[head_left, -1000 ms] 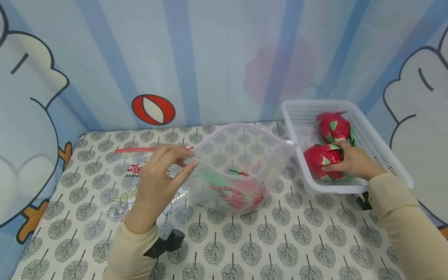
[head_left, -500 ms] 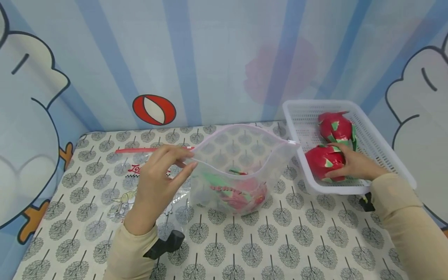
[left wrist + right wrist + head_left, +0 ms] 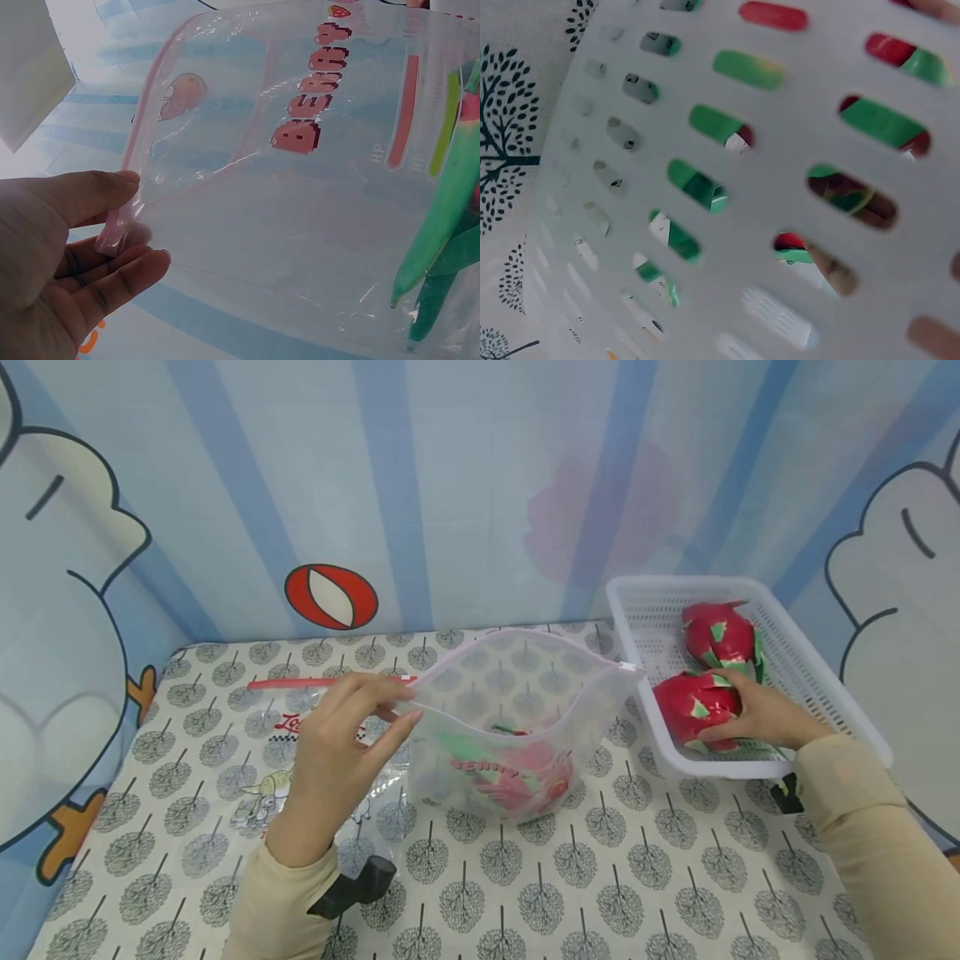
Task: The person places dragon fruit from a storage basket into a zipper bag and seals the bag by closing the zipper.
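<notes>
Against the right hand (image 3: 767,712) sits a dragon fruit (image 3: 688,706), seemingly gripped.

Two fruits (image 3: 688,703) lie in the basket (image 3: 712,767), right of the bag (image 3: 495,770).

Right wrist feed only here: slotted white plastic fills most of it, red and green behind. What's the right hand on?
Observer: Head view shows the right hand gripping the nearer dragon fruit in the white basket.
Operator: Left hand?
Observer: The left hand pinches one corner of the pink-edged BERRY zip bag, clearest in the left wrist view.
Operator: Bag open or closed?
Observer: Open. Its two edges bow well apart in the head view.
</notes>
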Motion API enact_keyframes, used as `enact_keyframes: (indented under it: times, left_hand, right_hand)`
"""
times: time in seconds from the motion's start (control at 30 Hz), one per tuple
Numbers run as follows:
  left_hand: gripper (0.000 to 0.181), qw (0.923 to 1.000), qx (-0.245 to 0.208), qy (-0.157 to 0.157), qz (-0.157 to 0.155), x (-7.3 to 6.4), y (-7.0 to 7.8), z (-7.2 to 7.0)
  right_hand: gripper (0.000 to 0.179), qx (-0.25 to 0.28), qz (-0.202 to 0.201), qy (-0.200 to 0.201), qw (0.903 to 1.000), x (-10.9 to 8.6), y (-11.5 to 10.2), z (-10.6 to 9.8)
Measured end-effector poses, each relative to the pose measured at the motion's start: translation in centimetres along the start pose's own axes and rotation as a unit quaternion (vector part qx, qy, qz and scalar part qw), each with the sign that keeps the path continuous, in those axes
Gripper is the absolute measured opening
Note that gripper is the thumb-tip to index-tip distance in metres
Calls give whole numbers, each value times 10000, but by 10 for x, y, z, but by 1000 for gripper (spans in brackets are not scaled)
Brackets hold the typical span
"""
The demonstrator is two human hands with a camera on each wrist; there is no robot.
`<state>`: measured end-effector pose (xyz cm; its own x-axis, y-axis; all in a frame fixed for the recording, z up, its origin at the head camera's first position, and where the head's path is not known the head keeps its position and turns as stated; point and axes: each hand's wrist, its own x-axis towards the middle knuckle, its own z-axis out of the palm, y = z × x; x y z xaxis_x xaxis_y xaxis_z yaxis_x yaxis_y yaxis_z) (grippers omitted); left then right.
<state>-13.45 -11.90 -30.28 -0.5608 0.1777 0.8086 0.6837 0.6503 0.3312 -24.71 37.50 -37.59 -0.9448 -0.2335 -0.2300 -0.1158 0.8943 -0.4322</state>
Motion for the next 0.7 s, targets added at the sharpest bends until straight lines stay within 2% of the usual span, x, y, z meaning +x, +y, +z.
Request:
enact_keyframes:
  times: [0.23, 0.33, 0.53, 0.7]
  left_hand:
    - [22, 10000, 16, -73, -52, -1, 0, -1]
    - [24, 10000, -45, 15, -32, -1, 0, 0]
    - [24, 10000, -20, -16, 28, 0, 1, 0]
    - [20, 9999, 29, -107, 17, 1, 0, 0]
  right_hand:
    - [106, 91, -57, 340, 9994, 1, -1, 0]
    - [107, 139, -97, 512, 9985, -1, -4, -3]
    - [102, 387, -242, 568, 9973, -6, -10, -9]
    - [101, 338, -279, 639, 9970, -9, -17, -16]
